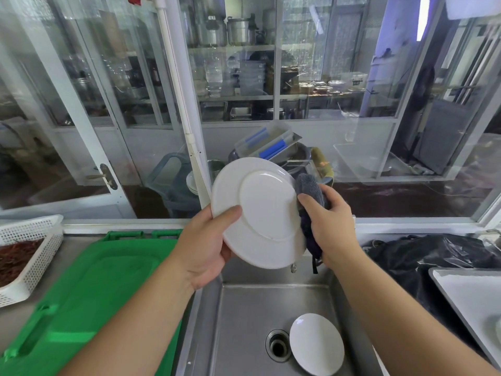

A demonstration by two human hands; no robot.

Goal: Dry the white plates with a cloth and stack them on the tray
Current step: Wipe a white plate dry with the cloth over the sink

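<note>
The left hand [208, 240] holds a white plate [257, 213] up over the sink [244, 308]. Its thumb is curled over the plate's rim and the other fingers go behind it. The plate is tilted, and its bottom side faces the camera.

The right hand [325, 226] grips a grey cloth [310, 191], bunched up, and presses it on the right edge of the plate. A darker part of the cloth hangs down under the hand.

The sink is a metal box set into the surface. Inside it lies a second white plate [315, 344], just beside the round drain [278, 346] (the drain is dark in the middle).

On the right there is a pale tray [466, 294] with a raised rim. Only a bit of it shows, and something pale sits at the very edge of the picture, too cut off to tell what it is. Behind the tray lies a black plastic bag [433, 253], all crumpled.

On the left a big green lid [89, 289] lies flat on the surface next to the sink. Further left stands a white basket [40, 256] with lots of little holes. It has dried red chillies [13, 259] in it.

Behind the glass window [271, 77] is a clear box with blue clips [267, 143], sitting tilted on top of a dark pot. There are shelves with metal pots too.
</note>
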